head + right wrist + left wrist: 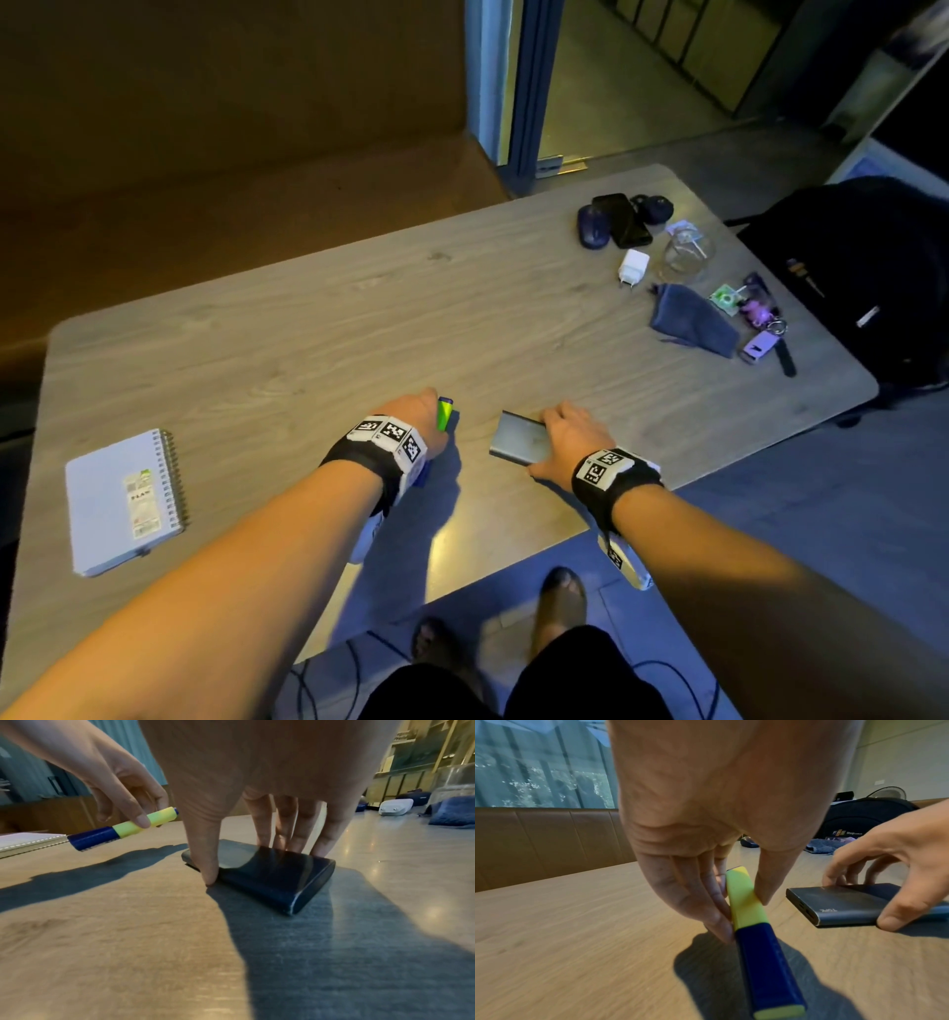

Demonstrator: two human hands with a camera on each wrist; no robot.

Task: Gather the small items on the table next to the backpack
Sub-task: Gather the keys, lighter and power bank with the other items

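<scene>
My left hand (418,413) pinches a yellow and blue highlighter (749,914) between thumb and fingers, just above the table (308,329); the highlighter (123,829) also shows in the right wrist view. My right hand (565,437) grips a flat dark power bank (518,437) lying on the table near the front edge, thumb on one long side and fingers on the other, as the power bank (267,874) shows in the right wrist view. The black backpack (862,277) stands at the table's far right.
A white spiral notebook (126,501) lies at the front left. Beside the backpack lie a mouse (590,226), a black phone (621,218), a white charger (632,267), a glass (688,252), a blue cloth pouch (693,324) and keyrings (760,329).
</scene>
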